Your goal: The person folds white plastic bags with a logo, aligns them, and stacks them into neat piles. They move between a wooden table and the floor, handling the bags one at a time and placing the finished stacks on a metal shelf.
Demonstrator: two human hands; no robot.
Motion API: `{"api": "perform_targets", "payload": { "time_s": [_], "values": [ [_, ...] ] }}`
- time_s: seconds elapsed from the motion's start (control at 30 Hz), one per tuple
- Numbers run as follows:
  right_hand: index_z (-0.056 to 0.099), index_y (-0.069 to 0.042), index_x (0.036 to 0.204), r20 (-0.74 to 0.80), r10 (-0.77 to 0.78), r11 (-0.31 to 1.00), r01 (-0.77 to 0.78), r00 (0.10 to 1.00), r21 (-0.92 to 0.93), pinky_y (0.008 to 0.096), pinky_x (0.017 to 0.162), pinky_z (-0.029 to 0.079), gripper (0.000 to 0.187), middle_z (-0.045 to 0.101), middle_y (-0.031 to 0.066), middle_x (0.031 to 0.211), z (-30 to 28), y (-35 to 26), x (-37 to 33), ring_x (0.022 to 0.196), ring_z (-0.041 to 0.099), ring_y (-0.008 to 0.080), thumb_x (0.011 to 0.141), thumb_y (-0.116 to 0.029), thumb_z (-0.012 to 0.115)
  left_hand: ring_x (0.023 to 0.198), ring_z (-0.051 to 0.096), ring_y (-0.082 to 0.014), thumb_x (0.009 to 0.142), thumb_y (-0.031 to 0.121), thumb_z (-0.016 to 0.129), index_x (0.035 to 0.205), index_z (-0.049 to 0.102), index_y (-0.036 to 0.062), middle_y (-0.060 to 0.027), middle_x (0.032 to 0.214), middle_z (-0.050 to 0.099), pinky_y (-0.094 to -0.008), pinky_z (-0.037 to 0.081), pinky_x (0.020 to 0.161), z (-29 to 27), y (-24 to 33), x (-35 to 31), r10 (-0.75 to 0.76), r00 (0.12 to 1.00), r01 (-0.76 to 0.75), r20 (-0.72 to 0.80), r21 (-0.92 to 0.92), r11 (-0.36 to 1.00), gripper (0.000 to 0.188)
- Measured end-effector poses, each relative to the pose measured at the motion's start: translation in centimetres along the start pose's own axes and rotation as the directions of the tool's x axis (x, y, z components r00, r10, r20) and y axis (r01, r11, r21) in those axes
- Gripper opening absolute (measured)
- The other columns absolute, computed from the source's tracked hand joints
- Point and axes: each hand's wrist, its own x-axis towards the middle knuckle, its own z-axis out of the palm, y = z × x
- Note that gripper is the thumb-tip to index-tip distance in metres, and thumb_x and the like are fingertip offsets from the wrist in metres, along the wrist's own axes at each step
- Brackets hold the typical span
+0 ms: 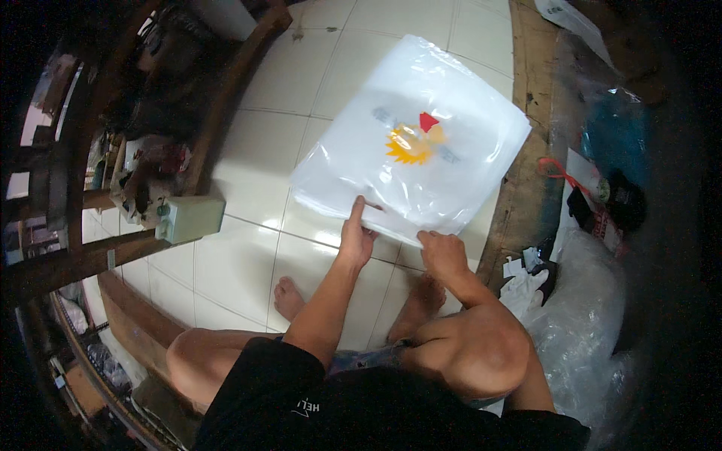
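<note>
A stack of glossy white plastic sheets or bags [470,143] with a yellow and red print lies in front of me, over the tiled floor. My left hand [356,239] grips its near edge, thumb on top and fingers underneath. Farther right along that same edge, my right hand [442,254] pinches the stack's near corner. The fingers below the stack are partly hidden. Several layers show along the near edge.
A pale green jerrycan [192,219] stands at the left by a wooden frame [233,90]. To the right are a wooden board [519,188], crumpled clear plastic [579,316], a white glove [524,289] and a red cord [553,167]. My bare feet rest on the tiles [241,248].
</note>
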Motion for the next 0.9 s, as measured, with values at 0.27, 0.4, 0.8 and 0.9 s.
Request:
{"api": "perform_targets", "payload": {
  "time_s": [0.27,0.4,0.8,0.9],
  "values": [
    [0.061,-0.002,0.104,0.344,-0.297,0.954,0.264,0.891,0.142,0.0478,0.088,0.045,0.042,0.063,0.0184,0.104,-1.3,-1.0,0.1,0.099,0.062,0.0367,0.085,-0.040,0.065,0.084,0.057,-0.0221,0.095,0.022,0.054,0.089,0.057,0.0062,-0.0076,0.081,0.058,-0.0374,0.047,0.083,-3.6,-0.2,1.4,0.025,0.995,-0.024,-0.096,0.005,1.000,0.017],
    [0.057,0.000,0.122,0.036,-0.057,0.968,0.046,0.998,0.245,0.0468,0.098,0.042,0.058,0.059,0.0202,0.117,-4.5,6.7,7.7,0.111,0.055,0.0365,0.087,-0.046,0.065,0.074,0.053,-0.0188,0.093,0.012,0.054,0.092,0.052,0.0057,-0.0059,0.078,0.054,-0.0339,0.047,0.076,-5.7,4.6,-1.8,0.004,1.000,-0.004,0.000,-0.042,0.999,0.007],
    [0.048,-0.009,0.138,0.296,0.052,0.930,-0.154,0.954,0.333,0.0445,0.102,0.041,0.076,0.051,0.0276,0.131,-7.1,16.5,23.9,0.123,0.049,0.0398,0.078,-0.048,0.072,0.071,0.054,-0.0229,0.087,0.003,0.058,0.100,0.055,-0.0017,-0.0104,0.080,0.056,-0.0368,0.048,0.070,-12.9,3.5,-6.5,0.027,0.953,-0.085,-0.301,-0.179,0.980,0.015],
    [0.046,-0.010,0.140,0.321,0.050,0.904,-0.179,0.946,0.388,0.0437,0.101,0.042,0.078,0.051,0.0275,0.130,-8.1,13.0,23.6,0.121,0.050,0.0370,0.078,-0.047,0.073,0.071,0.056,-0.0253,0.085,0.001,0.060,0.099,0.056,-0.0044,-0.0131,0.081,0.058,-0.0382,0.049,0.069,-13.6,3.3,-7.5,0.057,0.914,-0.128,-0.402,-0.152,0.980,0.016]
  ]
}}
